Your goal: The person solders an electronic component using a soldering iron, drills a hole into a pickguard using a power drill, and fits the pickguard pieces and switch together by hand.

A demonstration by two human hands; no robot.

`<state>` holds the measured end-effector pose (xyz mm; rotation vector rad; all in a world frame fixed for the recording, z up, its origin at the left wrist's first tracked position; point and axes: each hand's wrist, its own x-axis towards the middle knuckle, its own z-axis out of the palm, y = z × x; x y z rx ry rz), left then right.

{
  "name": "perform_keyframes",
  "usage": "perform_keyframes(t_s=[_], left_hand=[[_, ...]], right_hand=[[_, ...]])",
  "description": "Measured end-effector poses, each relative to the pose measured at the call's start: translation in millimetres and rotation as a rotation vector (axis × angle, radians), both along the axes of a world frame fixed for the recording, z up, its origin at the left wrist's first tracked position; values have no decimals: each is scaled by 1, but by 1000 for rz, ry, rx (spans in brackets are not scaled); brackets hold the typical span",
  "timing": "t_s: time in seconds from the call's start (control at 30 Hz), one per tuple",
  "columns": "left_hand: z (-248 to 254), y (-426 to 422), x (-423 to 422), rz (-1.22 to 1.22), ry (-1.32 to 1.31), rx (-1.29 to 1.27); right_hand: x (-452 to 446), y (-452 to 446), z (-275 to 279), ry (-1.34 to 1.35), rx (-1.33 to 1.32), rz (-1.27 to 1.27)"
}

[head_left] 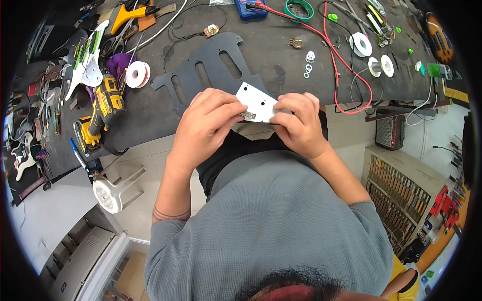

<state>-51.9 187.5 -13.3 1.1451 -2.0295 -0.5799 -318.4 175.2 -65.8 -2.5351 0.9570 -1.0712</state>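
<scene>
A dark guitar pickguard point(208, 62) with several long slots lies partly on the bench and reaches over its front edge toward me. Its near end carries a white, foil-like area point(255, 100) with dark round holes; whether this is a separate plate I cannot tell. My left hand point(213, 115) is closed, thumb and fingertips pinching a small metal part point(248, 115) against the white area's lower left. My right hand point(301, 120) is closed on the right edge of the pickguard's white end, fingers above and thumb below.
A yellow cordless drill point(108, 98), a wire spool point(137, 74) and a white pickguard point(88, 70) lie left. Beyond are a potentiometer point(211, 30), washers point(308, 65) and red cables point(337, 50). A white stool point(108, 193) stands below the bench.
</scene>
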Motion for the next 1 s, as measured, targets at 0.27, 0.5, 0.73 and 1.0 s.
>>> perform_keyframes(t_s=[0.27, 0.5, 0.73, 1.0], left_hand=[[0, 6, 12, 36, -62, 58], [-2, 14, 20, 74, -1, 88], [-7, 30, 28, 121, -15, -17], [3, 43, 34, 137, -185, -65]], right_hand=[[22, -4, 4, 106, -109, 27], [25, -7, 5, 112, -168, 79], [28, -7, 9, 119, -213, 82], [31, -6, 16, 152, -225, 135]])
